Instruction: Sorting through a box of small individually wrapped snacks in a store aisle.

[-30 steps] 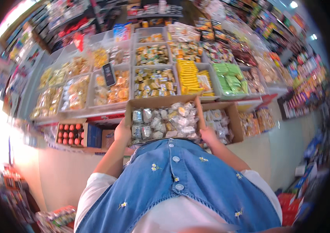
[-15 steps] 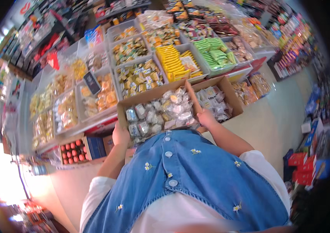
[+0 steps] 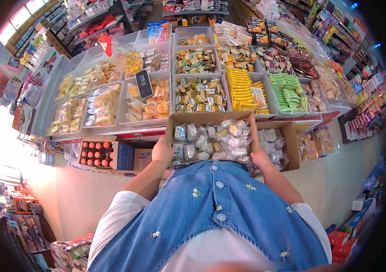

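Against my front I hold an open cardboard box (image 3: 211,117) filled with small clear-wrapped snacks (image 3: 236,136), some whitish and some silvery. My left hand (image 3: 162,152) is closed on the box's left side. On the opposite side, my right hand (image 3: 261,159) grips the right wall, its fingers partly hidden. Just right of my right hand is a second open cardboard box (image 3: 291,143) holding more wrapped packets. Directly beyond the held box, a clear bin (image 3: 200,95) contains gold-and-white wrapped pieces.
Rows of bins hold yellow packets (image 3: 240,88), green packets (image 3: 288,93) and bagged baked goods (image 3: 102,109). A phone (image 3: 144,84) lies on one bin. Lower left stands a carton of red-capped bottles (image 3: 97,153). Shelves line both sides; red boxes (image 3: 342,242) sit lower right.
My view has turned, bringing the display bins farther right and nearly level in the picture. The held box, earlier slanted, now appears straighter. Both hands keep their hold on it.
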Demonstrator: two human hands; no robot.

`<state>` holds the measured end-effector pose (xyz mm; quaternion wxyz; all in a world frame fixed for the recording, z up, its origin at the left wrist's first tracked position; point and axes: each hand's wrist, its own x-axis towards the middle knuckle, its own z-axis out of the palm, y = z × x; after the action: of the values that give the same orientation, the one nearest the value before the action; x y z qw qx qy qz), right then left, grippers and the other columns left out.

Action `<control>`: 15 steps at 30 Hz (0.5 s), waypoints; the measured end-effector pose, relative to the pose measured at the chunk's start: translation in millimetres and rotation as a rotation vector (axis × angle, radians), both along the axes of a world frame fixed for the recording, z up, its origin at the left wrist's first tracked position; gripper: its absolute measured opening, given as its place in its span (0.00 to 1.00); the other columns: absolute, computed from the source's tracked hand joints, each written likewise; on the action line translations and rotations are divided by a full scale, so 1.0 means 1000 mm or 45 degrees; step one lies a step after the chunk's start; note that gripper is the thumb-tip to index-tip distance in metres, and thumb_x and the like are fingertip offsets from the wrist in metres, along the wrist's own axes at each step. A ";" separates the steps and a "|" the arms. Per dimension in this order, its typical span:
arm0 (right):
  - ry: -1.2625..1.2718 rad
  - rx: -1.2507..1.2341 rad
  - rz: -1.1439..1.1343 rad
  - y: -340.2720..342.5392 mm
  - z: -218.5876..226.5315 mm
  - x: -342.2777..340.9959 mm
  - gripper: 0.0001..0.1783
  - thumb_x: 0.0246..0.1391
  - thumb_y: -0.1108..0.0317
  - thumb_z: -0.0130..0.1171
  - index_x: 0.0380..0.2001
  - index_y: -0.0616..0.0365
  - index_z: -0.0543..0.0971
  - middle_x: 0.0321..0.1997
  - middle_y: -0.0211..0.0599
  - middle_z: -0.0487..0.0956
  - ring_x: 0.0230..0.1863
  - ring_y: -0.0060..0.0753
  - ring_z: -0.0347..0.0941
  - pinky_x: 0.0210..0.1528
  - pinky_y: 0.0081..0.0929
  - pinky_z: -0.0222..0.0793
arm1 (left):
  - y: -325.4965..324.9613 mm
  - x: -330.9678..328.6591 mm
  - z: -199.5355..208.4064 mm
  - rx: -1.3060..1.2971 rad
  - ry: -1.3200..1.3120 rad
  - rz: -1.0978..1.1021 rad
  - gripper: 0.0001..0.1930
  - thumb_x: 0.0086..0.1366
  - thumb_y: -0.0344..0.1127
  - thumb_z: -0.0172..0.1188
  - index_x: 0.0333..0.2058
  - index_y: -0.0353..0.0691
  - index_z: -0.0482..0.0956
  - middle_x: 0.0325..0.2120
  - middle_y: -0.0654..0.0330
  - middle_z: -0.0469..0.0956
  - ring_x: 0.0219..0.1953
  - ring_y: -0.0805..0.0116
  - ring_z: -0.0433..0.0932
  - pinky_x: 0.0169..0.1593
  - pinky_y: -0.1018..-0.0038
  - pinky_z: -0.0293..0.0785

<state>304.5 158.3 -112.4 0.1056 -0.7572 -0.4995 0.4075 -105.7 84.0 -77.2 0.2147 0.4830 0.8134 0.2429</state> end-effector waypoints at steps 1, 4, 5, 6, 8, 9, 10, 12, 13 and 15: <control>-0.064 -0.132 0.062 0.005 0.011 -0.002 0.21 0.57 0.61 0.59 0.39 0.74 0.77 0.38 0.58 0.80 0.32 0.58 0.81 0.26 0.49 0.80 | 0.000 0.000 0.000 0.004 0.003 0.018 0.13 0.61 0.33 0.54 0.44 0.37 0.71 0.35 0.39 0.79 0.41 0.38 0.78 0.45 0.49 0.72; -0.105 -0.294 0.126 0.016 0.010 -0.002 0.19 0.58 0.63 0.58 0.43 0.72 0.76 0.38 0.55 0.81 0.31 0.56 0.81 0.25 0.49 0.80 | 0.000 -0.002 -0.002 -0.020 0.000 0.015 0.12 0.61 0.34 0.54 0.42 0.36 0.71 0.35 0.39 0.79 0.41 0.39 0.78 0.46 0.49 0.73; -0.076 -0.332 0.103 0.018 0.005 0.001 0.19 0.59 0.65 0.57 0.47 0.70 0.74 0.38 0.53 0.81 0.30 0.55 0.81 0.23 0.47 0.80 | 0.000 -0.002 -0.001 -0.013 -0.005 0.046 0.12 0.61 0.34 0.54 0.42 0.36 0.71 0.35 0.39 0.79 0.41 0.39 0.78 0.46 0.49 0.73; -0.062 -0.341 0.108 0.018 0.001 0.004 0.19 0.58 0.67 0.58 0.49 0.67 0.74 0.41 0.52 0.80 0.32 0.56 0.81 0.24 0.49 0.80 | 0.000 -0.001 -0.001 -0.043 0.008 0.038 0.12 0.61 0.34 0.54 0.42 0.35 0.71 0.35 0.39 0.79 0.41 0.39 0.78 0.46 0.50 0.73; -0.031 -0.235 0.070 0.012 -0.004 0.002 0.18 0.57 0.66 0.59 0.44 0.70 0.75 0.40 0.54 0.80 0.33 0.57 0.81 0.25 0.50 0.80 | 0.000 -0.002 0.002 -0.086 0.018 0.039 0.11 0.61 0.35 0.54 0.39 0.35 0.71 0.36 0.40 0.79 0.42 0.40 0.78 0.46 0.50 0.73; 0.013 -0.140 -0.004 0.010 -0.006 0.001 0.17 0.56 0.66 0.61 0.39 0.73 0.77 0.39 0.56 0.80 0.34 0.57 0.81 0.26 0.51 0.81 | 0.000 -0.002 0.005 -0.083 0.019 0.067 0.11 0.61 0.35 0.54 0.39 0.35 0.71 0.36 0.40 0.79 0.42 0.40 0.78 0.46 0.50 0.73; 0.011 -0.149 -0.012 0.010 -0.008 0.001 0.16 0.55 0.66 0.61 0.38 0.73 0.78 0.37 0.58 0.80 0.35 0.57 0.81 0.26 0.49 0.81 | 0.000 -0.002 0.007 -0.076 0.020 0.060 0.11 0.60 0.35 0.54 0.39 0.35 0.72 0.35 0.40 0.79 0.42 0.41 0.78 0.46 0.51 0.73; -0.028 -0.147 0.046 0.015 -0.030 0.015 0.16 0.54 0.66 0.61 0.36 0.73 0.79 0.37 0.59 0.81 0.36 0.56 0.81 0.27 0.48 0.81 | -0.001 -0.001 0.006 -0.077 0.020 0.049 0.11 0.60 0.35 0.54 0.38 0.35 0.72 0.35 0.40 0.80 0.42 0.41 0.78 0.46 0.51 0.73; -0.060 -0.142 0.088 0.020 -0.046 0.023 0.16 0.53 0.65 0.62 0.35 0.73 0.80 0.36 0.59 0.81 0.36 0.55 0.81 0.28 0.47 0.81 | 0.000 -0.002 0.003 -0.081 0.028 0.043 0.11 0.60 0.35 0.53 0.39 0.35 0.72 0.36 0.41 0.80 0.42 0.41 0.78 0.46 0.51 0.73; -0.131 -0.073 0.139 0.028 -0.069 0.036 0.16 0.52 0.64 0.62 0.34 0.72 0.80 0.35 0.59 0.81 0.37 0.55 0.81 0.30 0.46 0.80 | 0.004 -0.003 -0.002 -0.091 0.045 0.024 0.12 0.60 0.35 0.53 0.39 0.35 0.73 0.36 0.41 0.80 0.42 0.42 0.78 0.47 0.51 0.73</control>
<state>340.9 186.4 -181.0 0.0356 -0.7515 -0.5329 0.3873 -109.0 88.4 -78.7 0.2152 0.4716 0.8296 0.2072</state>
